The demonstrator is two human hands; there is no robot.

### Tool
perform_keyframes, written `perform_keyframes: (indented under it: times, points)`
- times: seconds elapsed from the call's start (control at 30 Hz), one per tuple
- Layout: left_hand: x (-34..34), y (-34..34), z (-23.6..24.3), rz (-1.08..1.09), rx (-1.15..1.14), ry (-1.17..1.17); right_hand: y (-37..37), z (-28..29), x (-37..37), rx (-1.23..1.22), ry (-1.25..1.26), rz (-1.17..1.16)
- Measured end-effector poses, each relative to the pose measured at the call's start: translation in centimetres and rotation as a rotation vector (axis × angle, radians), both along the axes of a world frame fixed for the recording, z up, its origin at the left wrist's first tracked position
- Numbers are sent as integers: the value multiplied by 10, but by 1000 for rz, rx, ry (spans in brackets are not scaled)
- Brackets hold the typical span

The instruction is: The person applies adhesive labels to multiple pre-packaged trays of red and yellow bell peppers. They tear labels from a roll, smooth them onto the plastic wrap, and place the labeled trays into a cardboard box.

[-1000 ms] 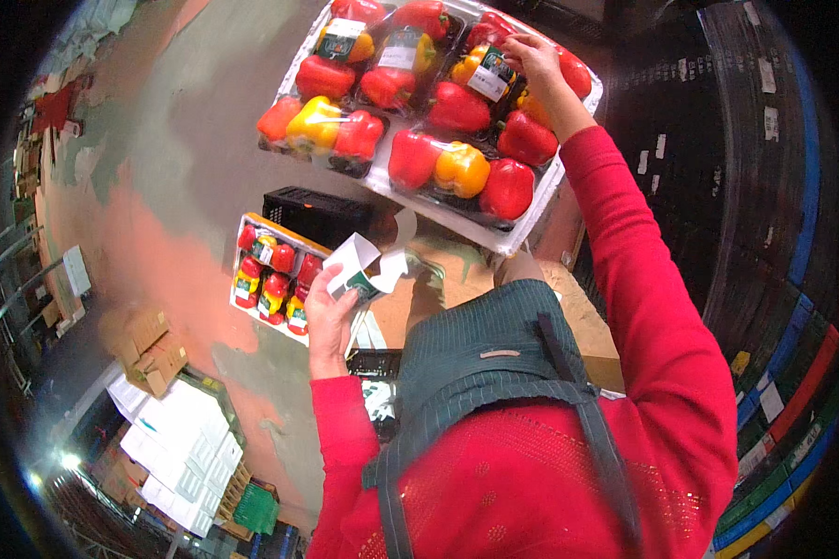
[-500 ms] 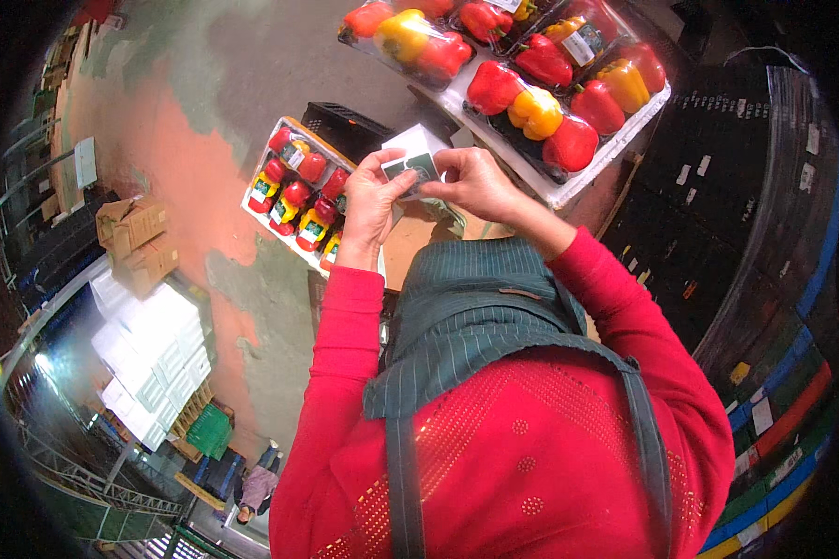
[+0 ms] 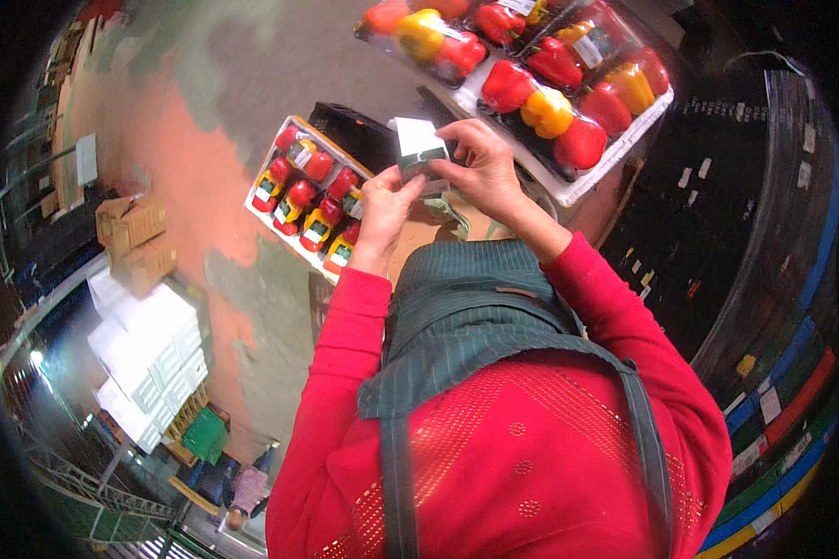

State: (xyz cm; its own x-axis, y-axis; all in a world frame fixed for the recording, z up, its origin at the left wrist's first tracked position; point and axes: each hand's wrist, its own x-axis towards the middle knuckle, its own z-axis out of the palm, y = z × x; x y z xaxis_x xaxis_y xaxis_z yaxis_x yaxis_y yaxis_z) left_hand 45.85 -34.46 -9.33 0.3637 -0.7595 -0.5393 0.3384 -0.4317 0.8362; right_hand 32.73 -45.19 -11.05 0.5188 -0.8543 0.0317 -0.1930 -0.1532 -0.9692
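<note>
A small white and dark-green label or card (image 3: 421,154) is pinched between my two hands, its white part standing up at the far side. I cannot tell whether it is one piece or several. My left hand (image 3: 383,212) is closed at its near left edge, thumb on it. My right hand (image 3: 487,173) grips its right side between thumb and fingers. Just left of my left hand is a white box (image 3: 284,236) of red and yellow bell peppers in packs (image 3: 317,229) with labels. Beyond my right hand, a larger white box (image 3: 595,185) holds wrapped pepper packs (image 3: 536,111).
A black crate (image 3: 345,128) stands behind the smaller pepper box. Dark stacked crates (image 3: 690,242) rise on the right. White boxes (image 3: 154,349) are piled on a pallet at left, near brown cartons (image 3: 135,238). Another person (image 3: 248,489) is at the far lower left.
The label has tilted, so its dark-green face shows less. Both hands have shifted slightly right, and my right hand sits a little higher with fingers bent over the label.
</note>
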Motion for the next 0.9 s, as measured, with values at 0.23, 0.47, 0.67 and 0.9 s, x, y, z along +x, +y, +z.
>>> perform_keyframes:
  times: [0.23,0.47,0.67,0.9]
  points:
    - [3,-1,4,173,-30,425,3,22,-25,-539,36,145]
    - [30,-15,-29,289,-6,318,-40,41,-132,-14,-97,136]
    - [37,-18,-35,188,-46,316,-154,-40,-266,459,-238,-339]
    - [15,-37,-38,123,23,385,-230,-106,-299,327,-101,-327]
